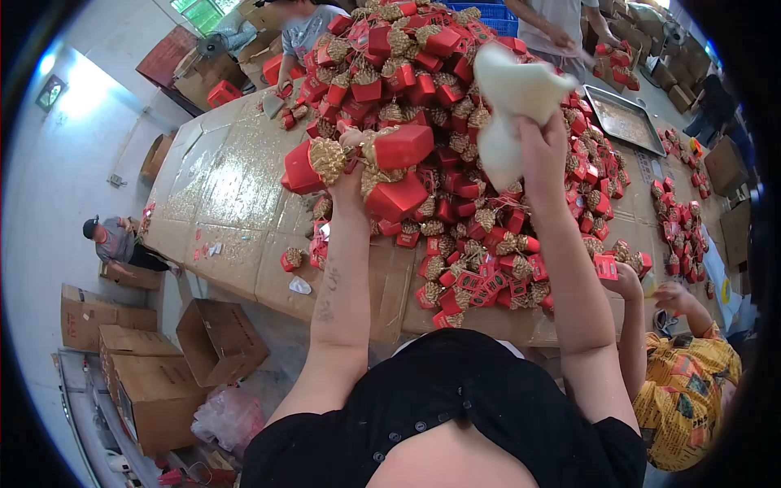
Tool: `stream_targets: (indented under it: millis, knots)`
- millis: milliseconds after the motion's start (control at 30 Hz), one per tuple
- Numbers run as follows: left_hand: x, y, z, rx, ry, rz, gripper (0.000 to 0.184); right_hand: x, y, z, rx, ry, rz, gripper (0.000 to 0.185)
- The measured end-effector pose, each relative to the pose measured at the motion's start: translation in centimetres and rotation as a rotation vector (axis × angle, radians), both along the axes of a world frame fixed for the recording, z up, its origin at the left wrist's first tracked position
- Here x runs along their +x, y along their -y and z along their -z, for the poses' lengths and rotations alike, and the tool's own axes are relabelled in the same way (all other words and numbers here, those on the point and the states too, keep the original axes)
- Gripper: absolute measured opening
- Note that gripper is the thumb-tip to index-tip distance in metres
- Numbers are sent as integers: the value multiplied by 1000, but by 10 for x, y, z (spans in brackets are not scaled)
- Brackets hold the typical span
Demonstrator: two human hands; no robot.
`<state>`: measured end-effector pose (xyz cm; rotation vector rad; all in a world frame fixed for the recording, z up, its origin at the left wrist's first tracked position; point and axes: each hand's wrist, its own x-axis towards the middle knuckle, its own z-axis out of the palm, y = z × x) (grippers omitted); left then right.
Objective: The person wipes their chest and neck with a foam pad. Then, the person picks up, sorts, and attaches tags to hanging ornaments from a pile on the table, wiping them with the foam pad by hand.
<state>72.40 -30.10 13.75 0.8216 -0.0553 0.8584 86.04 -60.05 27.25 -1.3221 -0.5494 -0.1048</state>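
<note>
My left hand (350, 163) is closed around the tops of several red ornaments (399, 195) with glittery gold, pinecone-like upper parts, lifted above the table. Their red block-shaped ends fan out to both sides of my fist. In my right hand (543, 154) is a white, floppy piece (517, 85), blurred at its edges; whether it is a bag or a sheet I cannot tell. Behind and beneath both hands rises a big heap of the same red and gold ornaments (455, 154), many with strings and printed red tags.
The heap stands on a cardboard-covered table (220, 195) scattered with gold glitter. A metal tray (622, 120) lies at the back right, near smaller ornament piles (682, 228). Co-workers stand around the table, one in a yellow patterned shirt (687, 394) close on my right. Cardboard boxes (159, 390) sit on the left floor.
</note>
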Motion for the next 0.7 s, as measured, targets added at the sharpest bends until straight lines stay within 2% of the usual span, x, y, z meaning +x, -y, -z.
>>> stream_targets:
  millis: [33,67,100,133,167,200,233,267,300,367,400,467,500,567,633,667,700]
  knots:
    - [-3,-6,10,358,-279,-272,35,-22,-11,-14,277,52,-5,36]
    - [2,-2,-4,491,-236,-205,41,-40,-29,-15,670,196,-112,34]
    - [0,14,-10,323,-232,-107,41,-40,-23,-3,97,548,-52,35]
    - [-5,52,-48,136,-219,-21,41,-41,-17,9,-321,992,54,37]
    - [-11,90,-86,-56,-204,45,42,-51,-15,3,-549,1163,-153,40]
    - [-7,64,-69,-448,99,326,40,-51,-17,17,-443,830,-204,39]
    - [-5,59,-73,-710,240,510,37,-43,-18,39,-340,501,-251,39]
    - [-5,58,-80,-996,356,674,34,-36,-16,45,-436,283,-250,44]
    - [-5,62,-83,-1034,250,562,31,-26,-10,46,-715,342,-104,40]
    - [-6,67,-76,-1066,250,533,32,-17,-13,44,-474,282,103,36]
    - [-4,67,-71,-1066,253,533,32,-16,-13,42,-474,285,103,36]
    - [2,66,-59,-991,220,489,31,-37,-18,-4,-232,431,50,37]
    - [7,71,-64,-899,118,396,33,-54,-22,-25,-172,564,-31,39]
    - [10,88,-79,-791,-33,267,35,-75,-32,-43,-246,1041,-78,35]
    - [4,110,-101,-749,-118,189,37,-53,-54,-31,-472,1300,-149,30]
    - [-1,119,-109,-726,-162,151,38,-29,-64,-21,-705,1061,-50,30]
    - [-4,124,-112,-701,-204,114,39,-4,-62,-10,-778,876,76,31]
